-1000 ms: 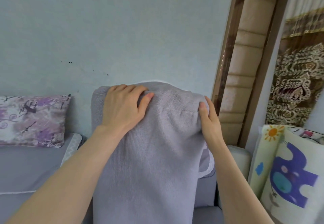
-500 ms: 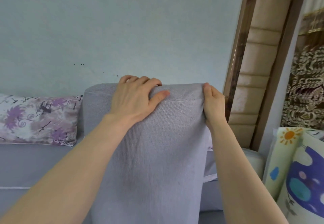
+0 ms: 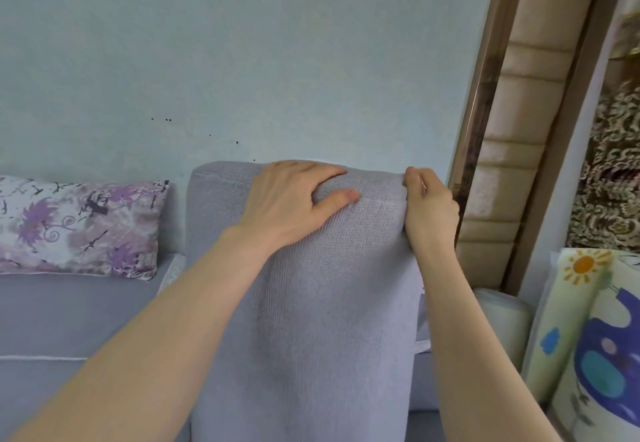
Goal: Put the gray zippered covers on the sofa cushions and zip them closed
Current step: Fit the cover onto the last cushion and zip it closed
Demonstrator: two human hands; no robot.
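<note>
Pale wall (image 3: pixel 242 61) behind cushion (image 3: pixel 311 320), long axis vertical

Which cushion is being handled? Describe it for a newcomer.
Below the pale blue wall sits a gray sofa. A gray woven-fabric cushion stands upright before it, left hand and right hand gripping its top. Unlike the purple-flowered pillow at left, it is plain.

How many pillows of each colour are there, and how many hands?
Gray woven-fabric cushion: 1
Purple-and-white flowered pillow: 1
Cream pillow printed with a sun and blue elephant: 1
Hands, left hand and right hand, both holding the gray cushion's top: 2
Total: 5
</note>
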